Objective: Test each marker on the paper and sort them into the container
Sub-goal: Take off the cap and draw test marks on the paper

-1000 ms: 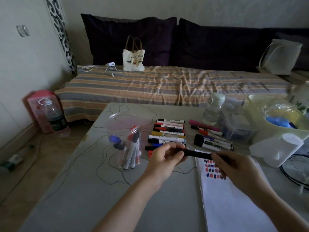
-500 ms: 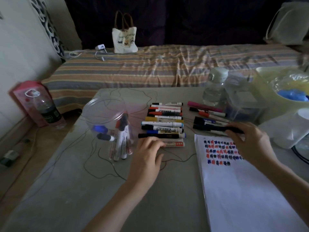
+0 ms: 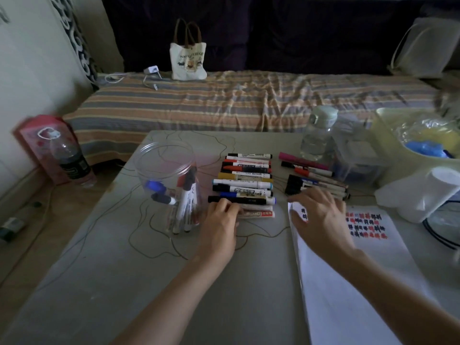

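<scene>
Both hands are down on the desk (image 3: 174, 282). The left hand (image 3: 220, 224) sits at the near end of the middle row of markers (image 3: 245, 181), fingers curled over the left ends of the closest ones. Fingertips touch a black-capped marker (image 3: 242, 200) and the pale markers just behind the knuckles, but whether that grip has really closed on one, I cannot tell: the fingers hide the contact.

The right hand (image 3: 321, 215) is spread wide, fingers straight and fanned, grip released, nothing in it. It lies over the top left corner of the paper (image 3: 348, 282), covering part of the block of red and blue test marks (image 3: 366, 224). Its fingertips reach just short of the second group of markers (image 3: 316, 181), which lies fanned between the paper and the water bottle (image 3: 317, 135).

The clear container (image 3: 169, 180) stands upright to the left of the middle row, well apart from the paper. Several markers stand inside it, leaning, one with a blue cap, one with a red cap, others dark.

Far right, a yellowish tub (image 3: 388, 125) holds crumpled plastic and something blue, with a white roll (image 3: 428, 192) lying in front of it. Beyond the desk is a striped bed (image 3: 249, 100) with a small tote bag (image 3: 188, 58) and a charger (image 3: 151, 70). On the floor at left stands a dark bottle (image 3: 71, 160) against a pink box (image 3: 37, 138).
</scene>
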`<state>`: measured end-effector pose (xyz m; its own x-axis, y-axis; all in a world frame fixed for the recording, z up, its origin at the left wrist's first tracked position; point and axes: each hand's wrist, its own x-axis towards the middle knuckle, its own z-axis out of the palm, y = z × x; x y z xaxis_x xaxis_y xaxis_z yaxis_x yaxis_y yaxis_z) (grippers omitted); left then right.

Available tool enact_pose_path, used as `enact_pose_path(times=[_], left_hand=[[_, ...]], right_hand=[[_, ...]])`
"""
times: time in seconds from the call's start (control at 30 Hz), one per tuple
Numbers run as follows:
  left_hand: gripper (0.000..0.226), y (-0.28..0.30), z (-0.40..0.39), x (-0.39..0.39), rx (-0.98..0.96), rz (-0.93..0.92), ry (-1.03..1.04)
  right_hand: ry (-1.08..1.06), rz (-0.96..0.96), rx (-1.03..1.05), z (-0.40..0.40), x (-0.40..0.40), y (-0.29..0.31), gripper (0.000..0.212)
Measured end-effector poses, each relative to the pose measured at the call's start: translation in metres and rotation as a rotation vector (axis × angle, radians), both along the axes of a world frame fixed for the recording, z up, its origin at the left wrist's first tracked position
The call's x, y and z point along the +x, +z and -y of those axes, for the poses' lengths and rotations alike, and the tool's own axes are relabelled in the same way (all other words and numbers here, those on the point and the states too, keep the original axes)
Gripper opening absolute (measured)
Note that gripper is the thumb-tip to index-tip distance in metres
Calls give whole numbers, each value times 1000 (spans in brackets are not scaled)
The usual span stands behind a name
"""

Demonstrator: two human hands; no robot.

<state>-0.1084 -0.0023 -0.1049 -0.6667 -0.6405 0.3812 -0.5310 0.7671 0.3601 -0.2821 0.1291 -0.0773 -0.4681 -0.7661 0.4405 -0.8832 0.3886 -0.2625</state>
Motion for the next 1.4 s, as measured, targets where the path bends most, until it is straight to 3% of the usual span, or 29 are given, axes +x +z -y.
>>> enact_pose_path(times=[0.23,0.33,0.43,0.6,0.73,0.87,0.97,1.1,1.23,1.3,1.4], left_hand=[[24,10,-4,7,213,-99,-39],[18,21,-14,13,459,-211,-25],[20,33,-32,16,840,-347,-51],[19,41,-60,21,1082,-467,-57],[10,37,-71,26,1377,-665,-65],[20,33,-79,26,1603,-728,-147],[22,33,-83,18,1609,-775,-132],[15,35,-91,3,1592,-835,2],[15,37,-102,-15,1631,-833,174],[17,38,-89,-15,1688,-933,290],[20,37,-62,-2,1520,-951,305]], right_hand=[[87,269,24,-40,38,-12,20],[97,344,-14,-51,44,-6,24],[145,214,20,-51,52,1,33],[226,149,73,-48,77,1,31],[196,304,103,-59,92,0,25],[191,557,114,-65,100,8,31],[134,656,119,-67,95,14,34],[100,650,36,-73,88,13,30],[74,505,-14,-79,82,11,34],[55,343,28,-91,77,6,33],[-23,284,19,-122,59,0,23]])
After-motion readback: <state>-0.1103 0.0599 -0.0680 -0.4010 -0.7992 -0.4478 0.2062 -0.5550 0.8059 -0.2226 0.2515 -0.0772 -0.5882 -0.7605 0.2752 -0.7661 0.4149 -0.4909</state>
